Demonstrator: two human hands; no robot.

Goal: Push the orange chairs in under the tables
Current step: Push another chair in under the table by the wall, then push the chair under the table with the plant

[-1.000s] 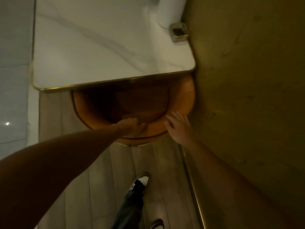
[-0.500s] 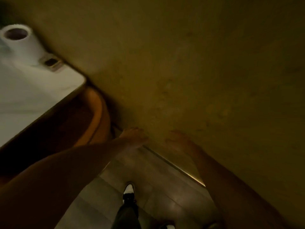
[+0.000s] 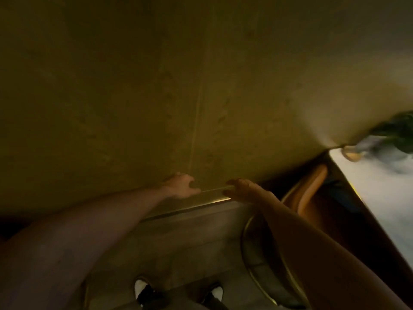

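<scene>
An orange chair shows at the right, tucked partly under a white marble table with a dark gold edge. Its round metal base rests on the floor below my right arm. My left hand is stretched out in front of the wall, fingers loosely curled, holding nothing. My right hand reaches forward just left of the chair, fingers apart and empty, not touching the chair. The view is dim and blurred.
A tall yellowish wall fills most of the view, with a lit metal strip along its foot. A green plant and a small holder sit on the table's far end. My two shoes stand on the wooden floor.
My view has swung right, away from the first table and chair, across the wall to another chair and table. Both hands left the first chair's back and now hang free.
</scene>
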